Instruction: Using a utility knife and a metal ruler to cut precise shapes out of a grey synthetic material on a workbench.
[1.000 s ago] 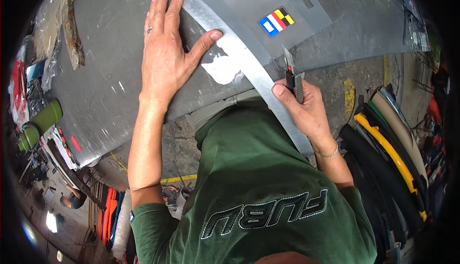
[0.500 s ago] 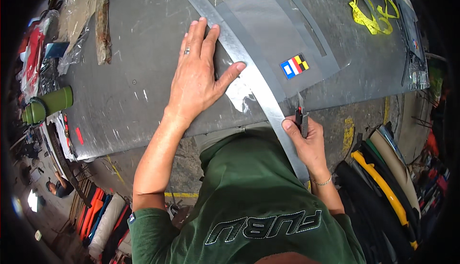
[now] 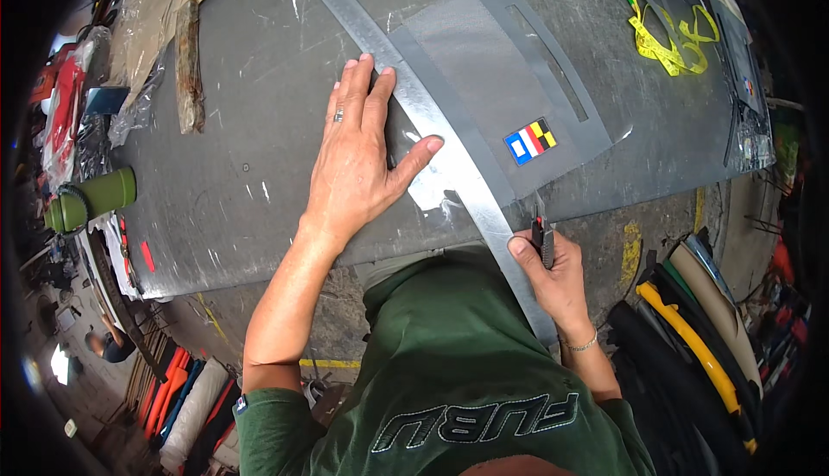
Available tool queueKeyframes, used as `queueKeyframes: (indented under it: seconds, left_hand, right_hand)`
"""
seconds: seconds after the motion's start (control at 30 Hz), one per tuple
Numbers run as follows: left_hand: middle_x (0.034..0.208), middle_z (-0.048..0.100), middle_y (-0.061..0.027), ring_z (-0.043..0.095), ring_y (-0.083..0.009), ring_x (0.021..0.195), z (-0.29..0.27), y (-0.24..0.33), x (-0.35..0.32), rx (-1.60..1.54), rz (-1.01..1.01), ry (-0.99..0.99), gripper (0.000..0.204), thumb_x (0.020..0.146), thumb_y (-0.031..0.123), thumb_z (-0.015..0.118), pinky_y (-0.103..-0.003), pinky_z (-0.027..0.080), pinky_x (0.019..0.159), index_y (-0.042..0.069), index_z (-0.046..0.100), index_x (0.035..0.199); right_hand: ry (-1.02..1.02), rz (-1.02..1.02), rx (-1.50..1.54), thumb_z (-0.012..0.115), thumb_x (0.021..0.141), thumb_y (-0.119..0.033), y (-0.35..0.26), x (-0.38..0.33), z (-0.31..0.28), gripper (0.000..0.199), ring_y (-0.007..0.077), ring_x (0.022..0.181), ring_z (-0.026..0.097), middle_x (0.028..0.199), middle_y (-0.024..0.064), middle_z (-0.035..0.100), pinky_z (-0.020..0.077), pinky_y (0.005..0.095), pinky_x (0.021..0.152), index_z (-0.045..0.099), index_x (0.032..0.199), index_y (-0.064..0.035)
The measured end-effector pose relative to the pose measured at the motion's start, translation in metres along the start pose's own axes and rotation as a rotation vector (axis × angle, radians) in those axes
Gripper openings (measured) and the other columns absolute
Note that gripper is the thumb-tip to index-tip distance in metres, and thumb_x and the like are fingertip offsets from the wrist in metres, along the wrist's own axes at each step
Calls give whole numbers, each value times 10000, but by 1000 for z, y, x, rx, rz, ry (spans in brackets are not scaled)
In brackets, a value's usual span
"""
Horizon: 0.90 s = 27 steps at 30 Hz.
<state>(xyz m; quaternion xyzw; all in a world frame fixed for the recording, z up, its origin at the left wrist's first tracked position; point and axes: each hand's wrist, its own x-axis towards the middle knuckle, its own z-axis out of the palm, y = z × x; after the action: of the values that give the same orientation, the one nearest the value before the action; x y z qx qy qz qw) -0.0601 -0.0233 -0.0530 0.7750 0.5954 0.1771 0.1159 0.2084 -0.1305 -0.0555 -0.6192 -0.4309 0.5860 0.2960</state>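
My left hand [image 3: 357,161] lies flat with its fingers stretched out, partly on the dark table [image 3: 250,87]. Its thumb and fingertips rest against a long metal ruler [image 3: 471,189]. The ruler runs slantwise along the left edge of a grey panel [image 3: 475,66] with darker borders and a long slot. A colourful flag-like patch [image 3: 529,141] sits near the panel's lower corner. Past the table's front edge, my right hand [image 3: 557,277] is closed around a utility knife [image 3: 540,236], blade pointing away from me. The right thumb touches the ruler's near part.
A yellow tape measure [image 3: 661,44] lies at the far right. On the left are a rough wooden stick [image 3: 189,70], a green bottle [image 3: 95,199] and clear plastic wrapping [image 3: 136,70]. Rolls of material [image 3: 691,338] stand at lower right. Another person [image 3: 110,342] is far off at left.
The whole scene sits slightly lower in the picture. Both hands, the ruler and the panel keep the same places relative to one another.
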Motion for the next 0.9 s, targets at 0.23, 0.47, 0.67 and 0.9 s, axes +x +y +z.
queueKeyframes:
  seconds: [0.23,0.47,0.67,0.9]
  left_hand:
    - [1625,339,-268,271,-426,1543,0,0,0,2,-7,-7,876,887,493,777,-528,241,1261,-27,446,1510]
    - [1624,346,-262,272,-423,1543,0,0,0,18,-10,-9,884,885,496,779,-525,237,1263,-24,442,1516]
    - [1627,343,-262,270,-415,1546,0,1,0,12,-14,-11,885,883,487,782,-523,230,1265,-20,439,1522]
    - [1629,339,-262,269,-416,1547,0,2,1,12,-9,-5,876,881,478,786,-522,222,1266,-25,448,1515]
  right_hand:
    - [-8,11,11,781,959,-274,0,0,-1,289,50,723,508,762,-47,600,418,246,666,728,955,11]
    - [-3,9,19,783,957,-275,1,-1,0,286,50,731,513,768,-45,604,421,248,664,726,950,5]
    - [-12,5,23,777,960,-259,0,0,0,268,50,733,516,774,-43,610,423,247,667,728,953,5]
    - [-5,0,24,780,958,-267,0,0,0,277,51,723,506,770,-43,602,411,247,657,729,952,6]
